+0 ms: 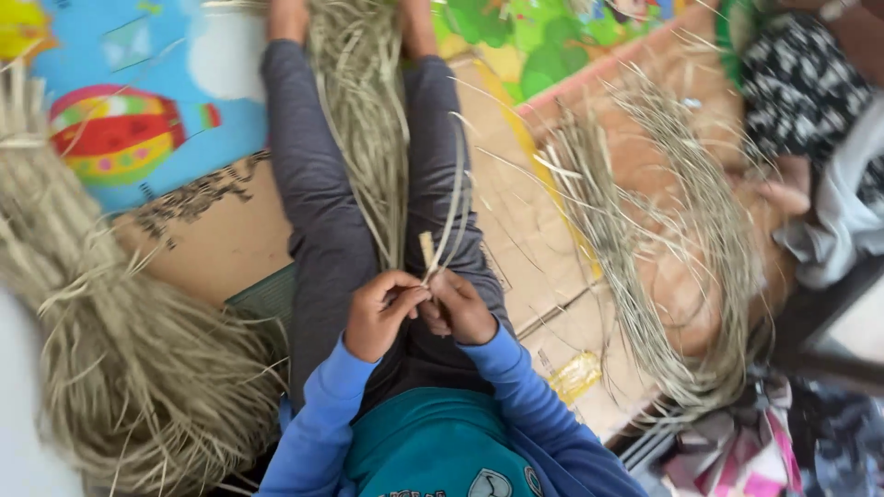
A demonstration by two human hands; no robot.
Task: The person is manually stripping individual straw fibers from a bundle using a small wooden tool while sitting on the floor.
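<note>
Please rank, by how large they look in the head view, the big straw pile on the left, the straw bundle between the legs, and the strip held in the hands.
1. Straw pile, though nearness to the camera may inflate it.
2. Straw bundle.
3. Strip, pinched by the left hand and right hand.

Seated with grey-trousered legs stretched out, the person pinches a pale straw strip [446,230] between the left hand [379,313] and right hand [459,308], with dried straw bundles [120,368] lying on either side.
</note>
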